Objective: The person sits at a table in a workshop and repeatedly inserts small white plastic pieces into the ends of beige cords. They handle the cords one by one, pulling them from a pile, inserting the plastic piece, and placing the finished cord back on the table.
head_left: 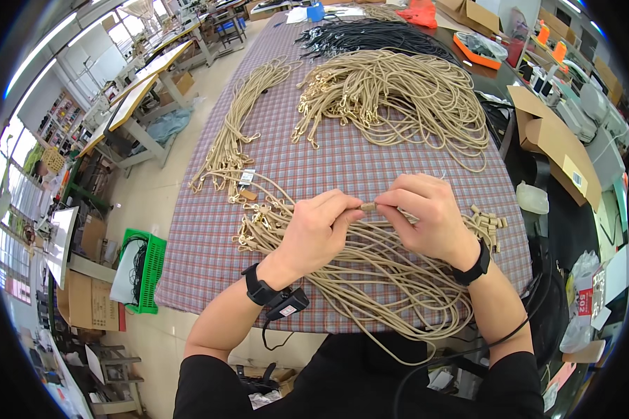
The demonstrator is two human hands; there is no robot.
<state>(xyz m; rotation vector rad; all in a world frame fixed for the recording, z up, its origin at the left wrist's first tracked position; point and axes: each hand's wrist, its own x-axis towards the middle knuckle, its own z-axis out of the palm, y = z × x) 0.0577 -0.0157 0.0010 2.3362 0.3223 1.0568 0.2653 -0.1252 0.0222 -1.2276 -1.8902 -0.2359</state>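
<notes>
Above the middle of a plaid-covered table [185, 279], my left hand [321, 222] and my right hand [423, 213] meet, fingertips almost touching. Both pinch a short tan piece [368, 207] between thumb and forefinger. It looks like a small roll or sleeve, its exact kind too small to tell. Under my hands spreads a bundle of tan cords [370, 269] with brass-coloured clasps [255, 227] at its left end. Loops of these cords hang over the near table edge. Beside my right wrist lies a heap of similar short tan pieces [488, 225].
Farther back lie a large pile of tan cords [412, 98], a narrower cord bundle [241, 115] and black cords [370, 36]. An open cardboard box [555, 146] stands at the right. A green crate [150, 272] sits on the floor at left. A black cable [496, 340] crosses my right forearm.
</notes>
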